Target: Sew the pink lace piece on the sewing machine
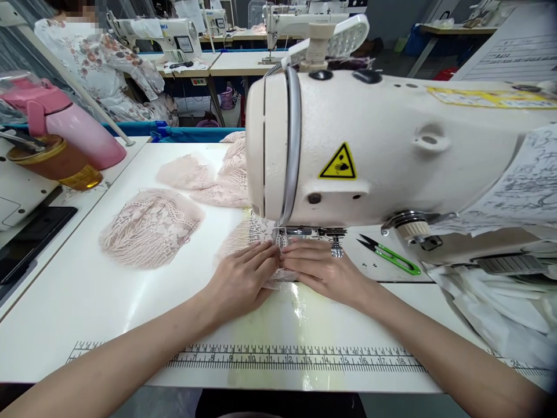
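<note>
Both the left hand [243, 278] and right hand [319, 268] press flat, fingers spread, on the lace piece [243, 235] beneath the sewing machine [383, 145], green snips [391, 255] just beside.

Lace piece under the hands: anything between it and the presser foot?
Nothing visible. The lace piece lies flat under both the left hand and right hand, running straight up to the presser foot. The snips lie off to the right.

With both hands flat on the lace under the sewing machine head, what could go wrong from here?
1. The fingertips of the left hand and right hand press the lace piece close to the presser foot, so a finger could get caught.
2. The thread snips lie open-bladed just beyond the right hand and might be brushed.
</note>
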`<state>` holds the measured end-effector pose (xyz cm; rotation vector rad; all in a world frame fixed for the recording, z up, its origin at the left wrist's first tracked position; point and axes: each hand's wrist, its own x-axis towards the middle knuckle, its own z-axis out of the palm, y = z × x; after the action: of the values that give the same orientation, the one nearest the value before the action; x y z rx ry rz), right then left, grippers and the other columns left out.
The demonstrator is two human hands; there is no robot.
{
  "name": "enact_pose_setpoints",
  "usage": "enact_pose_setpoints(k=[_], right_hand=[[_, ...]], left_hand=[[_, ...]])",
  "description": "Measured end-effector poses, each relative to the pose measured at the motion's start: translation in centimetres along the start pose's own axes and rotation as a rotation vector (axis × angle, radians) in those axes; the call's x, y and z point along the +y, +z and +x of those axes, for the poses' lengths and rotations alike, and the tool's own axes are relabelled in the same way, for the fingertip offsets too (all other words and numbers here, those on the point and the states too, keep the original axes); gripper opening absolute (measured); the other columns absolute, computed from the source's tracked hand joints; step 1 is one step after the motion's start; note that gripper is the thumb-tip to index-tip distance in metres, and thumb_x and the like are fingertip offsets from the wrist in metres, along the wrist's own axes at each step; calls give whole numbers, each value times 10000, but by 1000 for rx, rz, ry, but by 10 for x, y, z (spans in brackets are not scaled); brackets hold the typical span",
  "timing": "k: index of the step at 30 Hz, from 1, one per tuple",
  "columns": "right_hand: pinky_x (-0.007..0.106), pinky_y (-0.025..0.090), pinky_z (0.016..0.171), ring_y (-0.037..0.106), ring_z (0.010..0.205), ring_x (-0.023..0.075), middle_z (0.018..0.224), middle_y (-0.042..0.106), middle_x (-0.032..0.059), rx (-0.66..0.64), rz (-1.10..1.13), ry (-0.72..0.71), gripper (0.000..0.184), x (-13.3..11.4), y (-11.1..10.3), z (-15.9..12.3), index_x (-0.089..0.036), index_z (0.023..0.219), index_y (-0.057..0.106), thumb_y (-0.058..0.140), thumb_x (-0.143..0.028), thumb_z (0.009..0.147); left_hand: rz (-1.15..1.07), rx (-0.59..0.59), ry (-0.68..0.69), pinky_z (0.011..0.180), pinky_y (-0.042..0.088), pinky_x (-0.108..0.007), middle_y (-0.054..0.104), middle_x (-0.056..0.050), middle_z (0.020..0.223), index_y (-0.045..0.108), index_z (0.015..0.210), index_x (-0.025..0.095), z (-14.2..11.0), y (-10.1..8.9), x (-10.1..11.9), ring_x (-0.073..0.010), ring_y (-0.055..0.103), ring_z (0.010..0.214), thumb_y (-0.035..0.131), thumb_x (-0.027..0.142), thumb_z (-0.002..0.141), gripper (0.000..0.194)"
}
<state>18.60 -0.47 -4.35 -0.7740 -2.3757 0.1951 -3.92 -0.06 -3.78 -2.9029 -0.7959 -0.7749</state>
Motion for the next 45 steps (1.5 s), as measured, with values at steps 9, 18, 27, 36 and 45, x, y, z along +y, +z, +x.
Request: enact_pose_setpoints(k=[9, 18, 27, 36, 45], right_hand=[[343, 546, 878, 642, 978, 162, 948, 735, 30, -105, -141, 33, 202, -10, 3, 11, -205, 933, 695, 495, -204, 959], [339, 526, 871, 632, 997, 162, 987, 726, 34, -90, -211, 67, 176, -12, 12, 10, -210, 960, 681, 506, -188, 952], [373, 515, 967, 655, 1040, 166, 1066, 732, 17, -29, -209, 104, 178, -12, 11, 8, -198, 965, 676, 516, -128, 928], [336, 546, 915, 659, 1061, 169, 1069, 737, 9, 29, -196, 89, 212, -8, 8, 10, -185, 950, 684, 492, -99, 927], [329, 555, 922, 631, 1127, 164, 1148, 713, 14, -24, -228, 145, 211, 0, 11, 2, -195, 1066, 675, 522, -138, 931]], left_hand=[[34, 27, -71, 908, 591, -353, 718, -109, 1101, 596, 911, 143, 1, -2, -3, -231, 694, 1032, 497, 151, 862, 111], [41, 17, -106, 879, 603, -363, 708, -126, 1121, 572, 876, 143, 2, -1, -6, -248, 687, 1050, 480, 156, 890, 94], [99, -29, -116, 881, 602, -409, 666, -172, 1202, 583, 1010, 113, 2, 0, -4, -283, 652, 1117, 468, 126, 869, 182], [147, -64, -125, 948, 565, -429, 636, -182, 1257, 553, 1206, 69, 1, 2, -1, -294, 610, 1182, 473, 146, 869, 355], [178, -54, -103, 992, 537, -447, 614, -183, 1289, 569, 1259, 57, 1, 4, 1, -312, 582, 1214, 493, 170, 877, 406]])
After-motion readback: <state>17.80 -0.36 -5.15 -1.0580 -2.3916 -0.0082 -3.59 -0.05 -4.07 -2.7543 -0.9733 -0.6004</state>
